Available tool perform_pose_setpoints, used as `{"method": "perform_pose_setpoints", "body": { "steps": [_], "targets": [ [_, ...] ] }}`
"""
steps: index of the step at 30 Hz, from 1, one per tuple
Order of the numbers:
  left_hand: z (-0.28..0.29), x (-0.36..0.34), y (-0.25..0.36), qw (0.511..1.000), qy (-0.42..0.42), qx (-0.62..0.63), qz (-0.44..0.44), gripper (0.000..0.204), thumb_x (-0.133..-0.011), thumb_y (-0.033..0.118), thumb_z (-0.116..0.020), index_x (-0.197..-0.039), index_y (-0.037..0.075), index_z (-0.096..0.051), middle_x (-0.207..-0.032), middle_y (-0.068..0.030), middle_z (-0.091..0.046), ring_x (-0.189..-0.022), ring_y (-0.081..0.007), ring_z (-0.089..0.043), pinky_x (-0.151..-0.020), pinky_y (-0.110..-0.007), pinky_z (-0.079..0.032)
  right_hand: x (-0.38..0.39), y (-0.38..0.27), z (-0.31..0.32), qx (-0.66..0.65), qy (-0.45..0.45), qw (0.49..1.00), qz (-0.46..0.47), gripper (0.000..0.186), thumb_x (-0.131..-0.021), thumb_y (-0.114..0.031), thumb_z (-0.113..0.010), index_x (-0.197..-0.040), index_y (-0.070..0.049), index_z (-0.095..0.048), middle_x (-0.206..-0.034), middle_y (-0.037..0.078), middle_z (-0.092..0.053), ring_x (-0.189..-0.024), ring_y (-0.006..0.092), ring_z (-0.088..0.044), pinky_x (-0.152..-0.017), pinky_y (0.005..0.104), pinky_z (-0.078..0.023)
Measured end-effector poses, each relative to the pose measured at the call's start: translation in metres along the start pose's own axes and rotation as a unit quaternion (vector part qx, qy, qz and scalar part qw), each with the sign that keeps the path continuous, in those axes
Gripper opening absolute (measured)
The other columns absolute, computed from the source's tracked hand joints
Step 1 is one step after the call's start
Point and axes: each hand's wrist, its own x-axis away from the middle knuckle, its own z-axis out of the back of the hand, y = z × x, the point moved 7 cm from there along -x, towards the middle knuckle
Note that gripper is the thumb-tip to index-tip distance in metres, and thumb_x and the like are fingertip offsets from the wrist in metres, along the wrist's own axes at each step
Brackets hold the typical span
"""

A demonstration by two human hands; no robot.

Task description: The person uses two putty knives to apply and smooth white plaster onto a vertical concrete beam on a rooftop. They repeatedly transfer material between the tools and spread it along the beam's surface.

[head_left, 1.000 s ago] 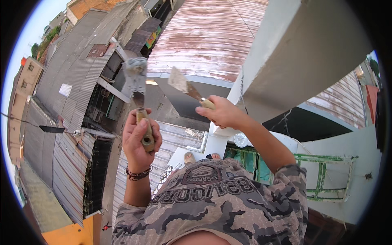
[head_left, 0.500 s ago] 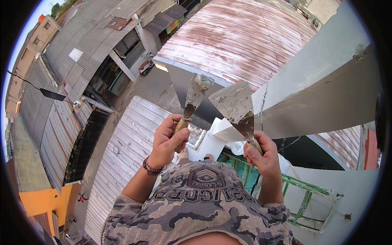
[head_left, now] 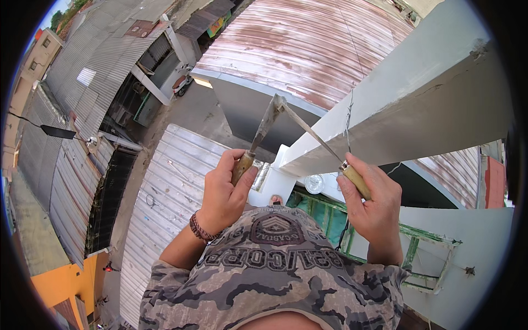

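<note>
A: Head cam, where're the scrapers?
B: L scraper (head_left: 264,126) in L hand (head_left: 223,190), R scraper (head_left: 312,131) in R hand (head_left: 379,201), tips abt touching at a blob of grey paste (head_left: 279,102)
A: Fingers?
B: Both sets wrapped snug round the handles (head_left: 357,183), some fingertips hidden
A: Best technique?
B: Firm grips, edge flat on the other blade, light even pull, no paste flicked onto the roof (head_left: 165,220) below
</note>
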Motion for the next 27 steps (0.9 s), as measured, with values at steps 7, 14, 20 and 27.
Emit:
{"method": "perform_pose_setpoints", "body": {
  "steps": [7,14,20,27],
  "targets": [
    [-0.005,0.000,-0.004,0.999,-0.018,-0.027,0.011,0.027,-0.087,0.011,-0.062,-0.110,-0.001,-0.053,-0.078,-0.0100,-0.064,-0.065,-0.0117,-0.056,-0.060,-0.027,-0.045,-0.001,-0.001,-0.017,0.010,-0.035,0.999,-0.027,0.031,-0.078,-0.004,-0.070,-0.108,0.003,-0.064,-0.082,0.018,-0.066,-0.067,0.0257,-0.065,-0.061,0.0293,-0.050],
    [-0.004,-0.015,-0.014,0.997,-0.044,-0.067,0.005,0.023,-0.088,0.012,-0.060,-0.105,-0.001,-0.052,-0.071,-0.0202,-0.062,-0.066,-0.0380,-0.062,-0.058,-0.041,-0.046,-0.001,0.018,-0.037,-0.058,-0.083,0.993,-0.064,0.028,-0.081,-0.008,-0.068,-0.106,0.003,-0.065,-0.079,0.016,-0.067,-0.064,0.0239,-0.064,-0.058,0.0324,-0.049],
    [-0.007,-0.022,-0.065,0.993,-0.042,-0.006,0.109,0.024,-0.088,0.014,-0.060,-0.104,-0.004,-0.054,-0.075,-0.0154,-0.064,-0.065,-0.0229,-0.061,-0.060,-0.034,-0.047,0.044,0.089,-0.041,-0.407,-0.148,0.825,-0.362,0.035,-0.088,-0.016,-0.061,-0.117,0.003,-0.060,-0.077,0.010,-0.066,-0.062,0.0144,-0.058,-0.052,0.0268,-0.046],
    [-0.053,-0.022,-0.118,0.959,-0.092,0.215,0.160,0.026,-0.090,0.013,-0.060,-0.108,-0.005,-0.053,-0.081,-0.0066,-0.063,-0.069,-0.0088,-0.055,-0.063,-0.026,-0.046,0.102,0.091,-0.004,-0.400,0.080,0.857,-0.316,0.044,-0.090,-0.021,-0.055,-0.124,0.006,-0.049,-0.088,0.013,-0.058,-0.071,0.0140,-0.055,-0.050,0.0241,-0.045]
  ]
}}
